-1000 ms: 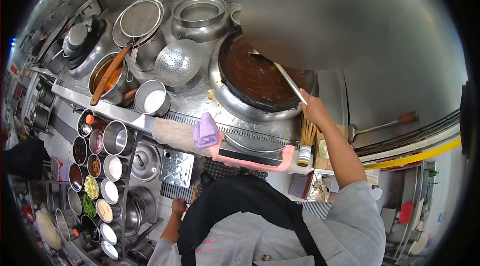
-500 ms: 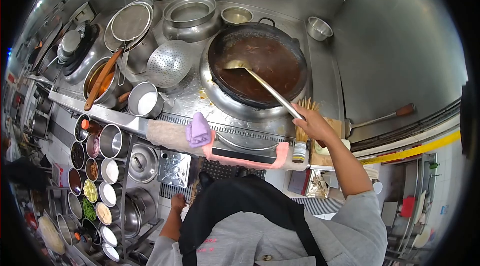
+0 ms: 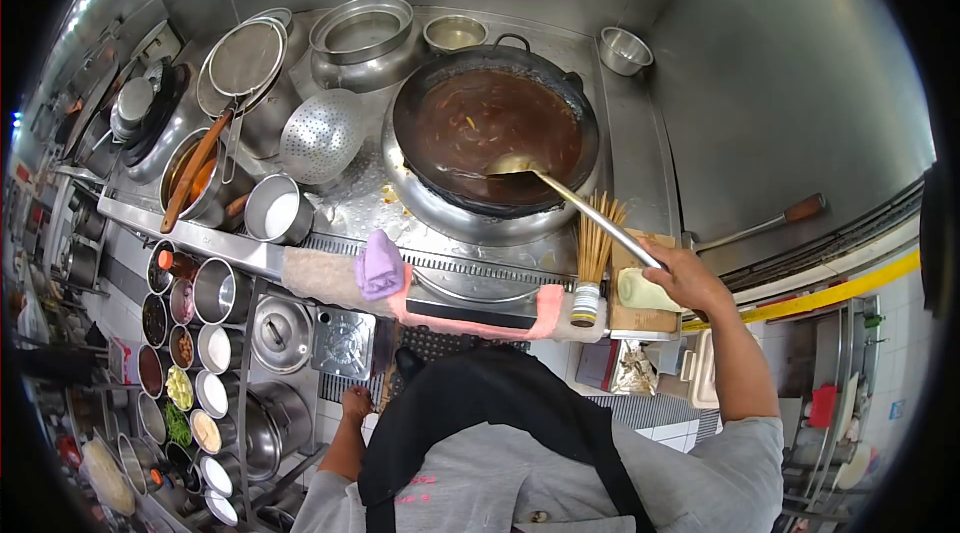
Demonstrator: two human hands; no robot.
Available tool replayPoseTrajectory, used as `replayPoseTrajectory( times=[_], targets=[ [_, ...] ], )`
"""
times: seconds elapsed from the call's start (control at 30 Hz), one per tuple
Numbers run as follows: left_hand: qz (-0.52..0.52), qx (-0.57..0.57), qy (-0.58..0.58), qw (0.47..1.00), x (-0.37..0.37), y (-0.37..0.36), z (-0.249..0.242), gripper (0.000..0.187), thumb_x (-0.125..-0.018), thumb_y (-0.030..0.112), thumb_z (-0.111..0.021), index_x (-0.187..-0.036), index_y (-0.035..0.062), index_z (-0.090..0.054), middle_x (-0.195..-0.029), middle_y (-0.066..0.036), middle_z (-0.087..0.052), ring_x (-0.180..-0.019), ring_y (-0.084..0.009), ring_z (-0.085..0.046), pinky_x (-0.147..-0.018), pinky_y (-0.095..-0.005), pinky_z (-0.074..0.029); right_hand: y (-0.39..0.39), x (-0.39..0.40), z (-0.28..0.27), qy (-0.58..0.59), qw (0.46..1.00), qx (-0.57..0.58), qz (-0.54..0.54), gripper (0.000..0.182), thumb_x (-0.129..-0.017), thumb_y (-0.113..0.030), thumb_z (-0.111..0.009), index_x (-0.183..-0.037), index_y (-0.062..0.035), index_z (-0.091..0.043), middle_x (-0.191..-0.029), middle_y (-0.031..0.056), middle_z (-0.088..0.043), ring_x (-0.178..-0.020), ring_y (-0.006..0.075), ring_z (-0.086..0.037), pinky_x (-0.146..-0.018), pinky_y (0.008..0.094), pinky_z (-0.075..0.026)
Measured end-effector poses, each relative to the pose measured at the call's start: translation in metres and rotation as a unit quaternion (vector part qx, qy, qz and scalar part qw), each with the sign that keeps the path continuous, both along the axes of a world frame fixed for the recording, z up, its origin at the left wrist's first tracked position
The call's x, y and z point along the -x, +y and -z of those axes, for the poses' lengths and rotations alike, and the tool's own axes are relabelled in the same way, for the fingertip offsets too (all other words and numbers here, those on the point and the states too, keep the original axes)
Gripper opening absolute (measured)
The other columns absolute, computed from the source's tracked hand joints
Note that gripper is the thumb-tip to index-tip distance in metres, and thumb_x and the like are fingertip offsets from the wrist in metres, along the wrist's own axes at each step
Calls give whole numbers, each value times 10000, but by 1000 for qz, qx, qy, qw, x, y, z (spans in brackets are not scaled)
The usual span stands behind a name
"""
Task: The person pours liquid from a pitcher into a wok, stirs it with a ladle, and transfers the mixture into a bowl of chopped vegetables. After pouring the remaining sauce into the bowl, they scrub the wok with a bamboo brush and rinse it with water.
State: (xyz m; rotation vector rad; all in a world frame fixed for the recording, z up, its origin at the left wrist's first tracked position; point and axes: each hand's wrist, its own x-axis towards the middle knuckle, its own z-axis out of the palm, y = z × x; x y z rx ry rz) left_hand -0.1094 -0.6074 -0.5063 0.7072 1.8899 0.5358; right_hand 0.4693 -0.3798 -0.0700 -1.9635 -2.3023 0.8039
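My right hand (image 3: 688,280) is closed around the end of a long-handled metal ladle (image 3: 600,221). The ladle's bowl is in the brown liquid (image 3: 500,123), near the front right of a large black wok (image 3: 408,158). Thin strips float in this liquid. Just below the hand, a pale green block (image 3: 645,290) lies on a wooden board, with a bundle of thin sticks (image 3: 597,248) standing in a labelled can to its left. My left hand (image 3: 356,401) hangs low beside my body, away from the stove; its fingers are too small to make out.
A perforated skimmer (image 3: 321,138), a metal pot of white contents (image 3: 279,210) and a wooden-handled strainer (image 3: 246,60) sit left of the wok. A purple cloth (image 3: 379,267) lies on the front edge. Several ingredient containers (image 3: 214,348) stand lower left. A spatula (image 3: 760,230) rests at right.
The ladle's bowl has moved from the wok's left part toward its front right. My right hand has drawn back to the right and down, still holding the handle. My left hand has barely moved.
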Motion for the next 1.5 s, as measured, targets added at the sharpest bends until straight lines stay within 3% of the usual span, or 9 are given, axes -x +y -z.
replayPoseTrajectory(
  times=[0.27, 0.67, 0.73, 0.83, 0.93, 1.17, 1.3, 1.33, 1.5],
  targets=[
    [-42, -30, -26, 998, 5, -26, 65, 152, -938, 128, -552, -939, -12, -611, -654, -100, -633, -494, -209, -626, -439, -341, -517, 41, -33, 42, -40, 993, -106, -23, 538, -901, -114, -593, -1415, -30, -460, -1251, 278, -572, -1098, 454, -570, -975, 452, -458],
    [-240, 50, -11, 969, -48, -131, 4, 156, -890, 111, -548, -773, 31, -613, -625, -129, -621, -486, -228, -603, -446, -355, -483, 144, 9, 94, 19, 986, -163, -37, 503, -884, -82, -557, -1379, -20, -498, -1334, 256, -540, -1239, 407, -519, -1024, 413, -428],
    [-112, 72, 73, 988, -39, -173, 38, 313, -885, 290, -505, -775, 42, -661, -729, -196, -678, -634, -301, -669, -631, -414, -533, 151, 25, 92, 102, 989, -103, -18, 503, -889, -48, -545, -1387, -7, -490, -1303, 229, -589, -1220, 324, -565, -1018, 349, -422],
    [118, 89, 307, 940, -42, -205, 39, 241, -897, 255, -559, -834, 46, -662, -771, -141, -674, -660, -266, -667, -654, -400, -534, 175, 29, 127, 154, 974, -137, -98, 493, -909, -21, -517, -1398, 19, -471, -1258, 228, -619, -1141, 264, -603, -987, 324, -428],
    [-89, 108, 188, 972, -44, -211, 19, 227, -906, 242, -577, -878, 31, -658, -757, -135, -675, -663, -247, -674, -657, -387, -535, 163, 47, 123, 144, 974, -113, -136, 504, -913, -20, -515, -1412, 7, -458, -1197, 213, -634, -1083, 271, -609, -969, 330, -436],
    [-204, 25, 94, 974, -23, -211, -16, 193, -928, 186, -552, -880, 28, -651, -717, -112, -679, -579, -189, -657, -591, -356, -524, 108, 73, 113, 116, 992, -20, -44, 574, -902, -1, -522, -1461, -96, -431, -1004, 143, -641, -648, 164, -547, -579, 294, -474],
    [-211, 7, 91, 973, 8, -239, -16, 206, -904, 204, -549, -889, 33, -664, -822, -175, -686, -773, -297, -668, -714, -393, -528, 80, 80, 118, 79, 996, -40, 1, 575, -901, -29, -566, -1457, -76, -430, -1094, 198, -616, -761, 234, -579, -726, 371, -499],
    [-218, 6, 86, 972, 18, -248, -19, 220, -892, 217, -551, -899, 33, -671, -877, -213, -689, -867, -358, -673, -773, -415, -531, 107, 39, 163, -7, 962, -228, -148, 561, -913, -60, -584, -1451, -45, -426, -1154, 235, -595, -899, 304, -598, -826, 395, -475],
    [-246, -44, 172, 953, 63, -310, -36, 200, -916, 196, -541, -892, 19, -630, -745, -139, -661, -672, -240, -653, -662, -375, -521, 46, 126, 113, 74, 921, -381, -38, 439, -975, -141, -568, -1399, -48, -501, -996, 171, -602, -878, 282, -596, -787, 363, -475]
  ],
)
